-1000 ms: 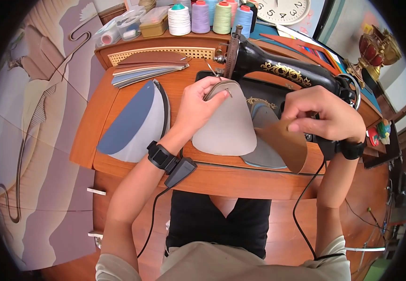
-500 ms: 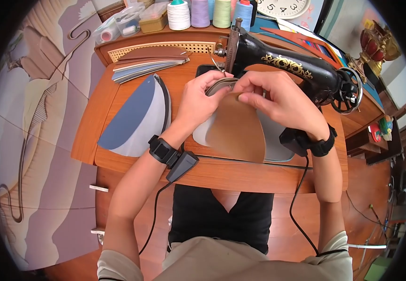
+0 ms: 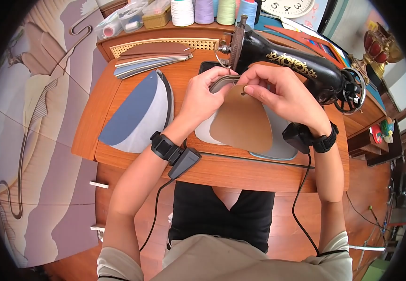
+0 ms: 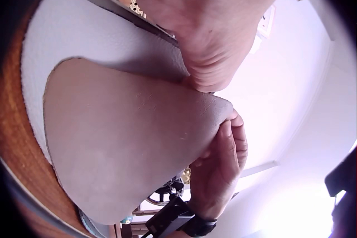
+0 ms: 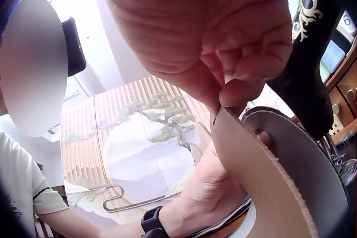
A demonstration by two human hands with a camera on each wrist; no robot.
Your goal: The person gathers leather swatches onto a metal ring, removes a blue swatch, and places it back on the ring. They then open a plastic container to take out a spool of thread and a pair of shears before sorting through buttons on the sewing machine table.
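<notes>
My left hand [image 3: 202, 96] grips a stack of grey leather pieces [image 3: 203, 132] by the narrow top end, thumb in front. In front of that stack, my right hand [image 3: 280, 91] pinches a brown, rounded-triangle leather piece [image 3: 242, 119] near its narrow tip, where a small dark slit shows. The brown piece overlaps most of the pale grey piece [image 4: 106, 31] in the left wrist view. From the right wrist view, the brown piece [image 5: 251, 171] stands apart from the darker grey piece [image 5: 307, 154] along its side edge. My left fingers are partly hidden behind the stack.
A black sewing machine [image 3: 285, 56] stands just behind my right hand. Blue and light grey pieces [image 3: 132, 112] lie on the left of the table. Behind them is a fanned stack of coloured pieces [image 3: 151, 58]. More grey pieces [image 3: 282, 140] lie under my right wrist.
My right hand has brought the brown leather piece leftward from the right side to the front of the grey stack. My left hand keeps its grip on the stack.
</notes>
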